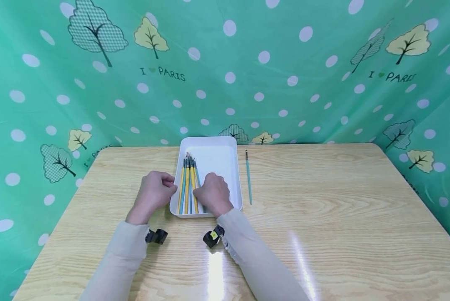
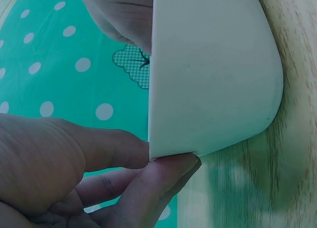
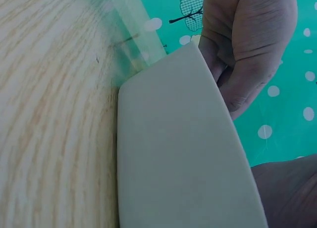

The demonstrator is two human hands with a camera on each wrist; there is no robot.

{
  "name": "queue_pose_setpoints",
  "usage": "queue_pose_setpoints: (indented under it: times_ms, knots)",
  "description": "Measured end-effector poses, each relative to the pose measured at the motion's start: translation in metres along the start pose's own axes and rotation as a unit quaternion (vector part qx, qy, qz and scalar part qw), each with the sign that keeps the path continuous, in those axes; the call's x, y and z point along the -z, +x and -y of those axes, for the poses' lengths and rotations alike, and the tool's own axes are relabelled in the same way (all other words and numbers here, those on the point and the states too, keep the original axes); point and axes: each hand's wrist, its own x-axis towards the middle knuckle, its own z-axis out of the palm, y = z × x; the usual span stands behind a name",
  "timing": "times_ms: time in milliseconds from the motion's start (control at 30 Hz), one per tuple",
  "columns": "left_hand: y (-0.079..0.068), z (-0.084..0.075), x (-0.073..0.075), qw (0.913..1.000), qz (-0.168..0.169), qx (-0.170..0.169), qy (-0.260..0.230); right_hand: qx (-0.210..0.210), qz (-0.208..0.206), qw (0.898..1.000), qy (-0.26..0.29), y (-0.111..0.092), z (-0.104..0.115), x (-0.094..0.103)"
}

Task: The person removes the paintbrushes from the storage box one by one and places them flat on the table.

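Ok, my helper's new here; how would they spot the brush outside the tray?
On the wooden table, find the white tray. Just right of it lies a teal-handled brush. Unlike the bunched brushes inside, it lies alone.

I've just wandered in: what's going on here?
A person has both hands at a white tray of paintbrushes on a table. The left hand pinches the tray's left rim, while the right hand is inside, at the paintbrushes; whether it grips one is hidden. The paintbrushes lie side by side along the tray's left side. One loose paintbrush lies right of the tray.
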Motion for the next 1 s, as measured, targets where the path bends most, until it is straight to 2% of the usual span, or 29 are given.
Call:
queue_pose_setpoints:
  times_ms: [367,567,1000]
  knots:
    - [-0.001,0.000,0.000,1.0000,-0.002,0.001,-0.001,0.016,0.035,0.999,0.026,0.001,-0.004,0.012]
    - [-0.001,0.000,0.000,1.0000,-0.003,-0.001,0.001,0.017,0.033,0.997,0.068,0.002,-0.009,0.022]
    - [-0.001,-0.002,0.001,1.0000,0.001,0.004,-0.003,-0.044,0.054,0.983,0.171,0.011,-0.011,0.038]
